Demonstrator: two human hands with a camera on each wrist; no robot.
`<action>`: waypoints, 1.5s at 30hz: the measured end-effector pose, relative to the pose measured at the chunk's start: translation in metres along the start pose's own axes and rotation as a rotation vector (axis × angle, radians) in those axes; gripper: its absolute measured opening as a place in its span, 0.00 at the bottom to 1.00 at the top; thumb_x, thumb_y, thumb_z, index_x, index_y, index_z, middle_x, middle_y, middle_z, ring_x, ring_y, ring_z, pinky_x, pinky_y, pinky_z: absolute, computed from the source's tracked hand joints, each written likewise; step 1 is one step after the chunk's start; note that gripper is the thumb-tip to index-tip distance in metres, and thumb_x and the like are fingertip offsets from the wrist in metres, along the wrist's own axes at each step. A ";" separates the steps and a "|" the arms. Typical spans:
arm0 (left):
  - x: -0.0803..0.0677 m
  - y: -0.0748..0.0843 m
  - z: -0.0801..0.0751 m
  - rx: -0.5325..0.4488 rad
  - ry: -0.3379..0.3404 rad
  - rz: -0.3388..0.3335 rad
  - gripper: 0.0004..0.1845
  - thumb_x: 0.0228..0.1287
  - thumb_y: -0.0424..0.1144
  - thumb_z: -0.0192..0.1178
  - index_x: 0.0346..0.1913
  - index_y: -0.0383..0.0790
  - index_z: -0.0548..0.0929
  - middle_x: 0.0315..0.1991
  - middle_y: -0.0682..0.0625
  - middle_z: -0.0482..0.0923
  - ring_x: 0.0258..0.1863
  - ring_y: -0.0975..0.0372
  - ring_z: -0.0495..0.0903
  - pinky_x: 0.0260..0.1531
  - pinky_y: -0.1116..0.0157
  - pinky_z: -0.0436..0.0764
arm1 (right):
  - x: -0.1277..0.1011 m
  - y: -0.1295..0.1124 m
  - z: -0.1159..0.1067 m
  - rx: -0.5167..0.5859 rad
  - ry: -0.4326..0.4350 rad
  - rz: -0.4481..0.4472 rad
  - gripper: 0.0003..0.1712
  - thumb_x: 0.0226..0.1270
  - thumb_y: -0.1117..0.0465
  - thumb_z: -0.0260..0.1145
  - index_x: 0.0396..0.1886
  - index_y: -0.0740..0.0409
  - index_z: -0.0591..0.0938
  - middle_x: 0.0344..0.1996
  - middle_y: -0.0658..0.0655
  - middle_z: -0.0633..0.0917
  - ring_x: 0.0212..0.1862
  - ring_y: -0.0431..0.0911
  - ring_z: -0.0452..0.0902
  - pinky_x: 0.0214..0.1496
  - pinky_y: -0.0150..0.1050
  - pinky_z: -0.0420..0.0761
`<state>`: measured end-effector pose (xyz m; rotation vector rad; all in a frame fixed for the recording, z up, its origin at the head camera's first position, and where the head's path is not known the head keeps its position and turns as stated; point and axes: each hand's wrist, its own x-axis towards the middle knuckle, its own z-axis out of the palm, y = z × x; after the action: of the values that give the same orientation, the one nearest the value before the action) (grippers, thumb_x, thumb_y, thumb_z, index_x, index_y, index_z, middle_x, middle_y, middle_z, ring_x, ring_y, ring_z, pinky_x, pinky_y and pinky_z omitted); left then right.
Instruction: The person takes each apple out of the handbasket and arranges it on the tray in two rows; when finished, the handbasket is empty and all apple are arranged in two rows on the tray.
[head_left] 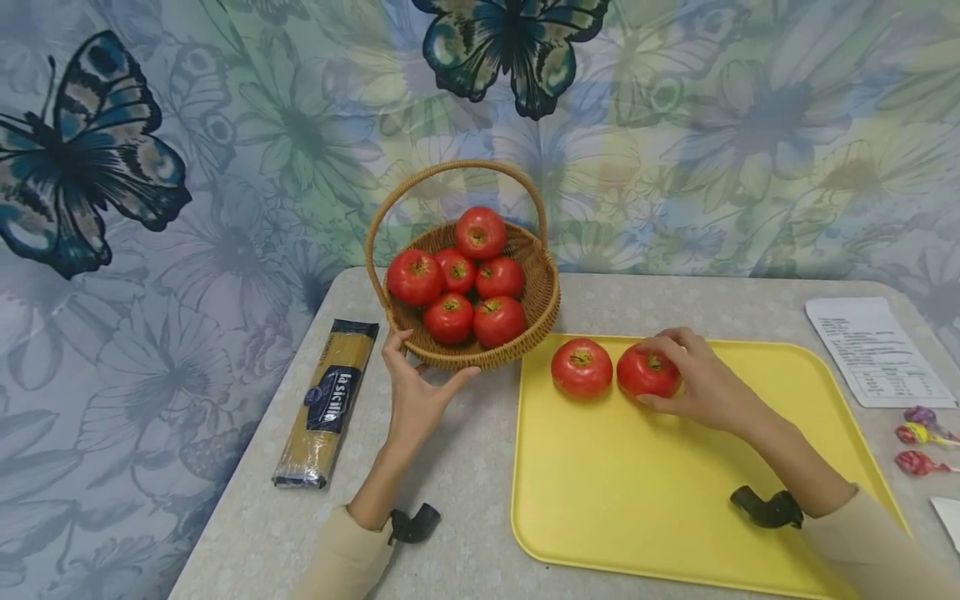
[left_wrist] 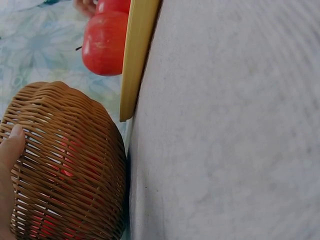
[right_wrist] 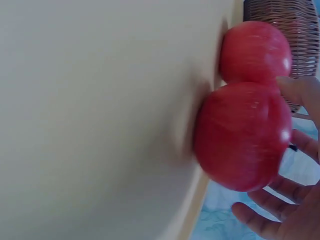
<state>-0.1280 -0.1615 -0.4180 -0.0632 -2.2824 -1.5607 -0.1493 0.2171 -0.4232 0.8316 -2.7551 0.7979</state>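
My left hand grips the lower front-left of a wicker basket, thumb under the front rim and fingers at the left side. Several red apples lie in the basket, which tilts toward me. In the left wrist view, my thumb presses on the weave. My right hand holds a red apple over the yellow tray, thumb in front and fingers round the back. In the right wrist view, that apple overlaps a second apple, which rests on the tray to its left.
A pack of spaghetti lies left of the basket. Right of the tray are a printed sheet and several wrapped lollipops. A flowered backdrop with butterflies rises behind the table.
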 end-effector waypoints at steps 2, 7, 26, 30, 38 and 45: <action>0.000 0.000 0.000 0.002 -0.001 -0.005 0.51 0.47 0.38 0.78 0.64 0.31 0.52 0.72 0.31 0.43 0.71 0.40 0.55 0.57 0.43 0.74 | 0.007 -0.004 -0.004 0.005 0.009 -0.015 0.36 0.48 0.59 0.81 0.58 0.54 0.75 0.53 0.63 0.73 0.55 0.59 0.70 0.50 0.60 0.79; -0.001 -0.001 0.001 -0.007 0.006 0.005 0.50 0.47 0.37 0.79 0.64 0.33 0.52 0.72 0.31 0.43 0.70 0.39 0.57 0.56 0.44 0.75 | 0.042 -0.025 -0.013 0.022 0.055 -0.128 0.37 0.50 0.57 0.80 0.60 0.54 0.75 0.59 0.64 0.72 0.61 0.59 0.67 0.56 0.61 0.74; 0.001 -0.005 -0.001 0.015 -0.009 0.030 0.49 0.49 0.36 0.77 0.64 0.30 0.51 0.72 0.30 0.42 0.72 0.41 0.54 0.56 0.43 0.75 | 0.224 -0.131 0.036 0.294 -0.194 -0.209 0.35 0.62 0.48 0.71 0.66 0.50 0.72 0.62 0.56 0.70 0.61 0.47 0.68 0.62 0.48 0.74; 0.000 -0.003 -0.002 0.018 -0.009 0.021 0.49 0.49 0.36 0.77 0.63 0.31 0.52 0.73 0.31 0.42 0.72 0.42 0.53 0.56 0.43 0.75 | 0.248 -0.145 0.029 0.246 -0.229 -0.231 0.35 0.63 0.48 0.70 0.67 0.51 0.71 0.65 0.56 0.69 0.67 0.49 0.63 0.67 0.48 0.70; 0.000 -0.002 -0.001 0.011 -0.006 0.014 0.48 0.48 0.36 0.78 0.63 0.31 0.52 0.73 0.31 0.42 0.72 0.44 0.53 0.56 0.42 0.75 | 0.279 -0.152 0.036 0.162 -0.326 -0.179 0.33 0.66 0.48 0.68 0.68 0.48 0.69 0.68 0.58 0.67 0.67 0.52 0.66 0.66 0.47 0.71; 0.000 -0.004 -0.004 0.017 -0.011 0.007 0.48 0.48 0.37 0.78 0.63 0.29 0.52 0.73 0.31 0.42 0.72 0.47 0.53 0.56 0.41 0.74 | 0.288 -0.152 0.058 0.140 -0.456 -0.152 0.37 0.66 0.47 0.67 0.72 0.44 0.65 0.69 0.57 0.64 0.70 0.51 0.62 0.70 0.50 0.68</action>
<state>-0.1278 -0.1665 -0.4200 -0.0754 -2.3015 -1.5404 -0.3053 -0.0559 -0.3205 1.3875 -2.9862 0.8700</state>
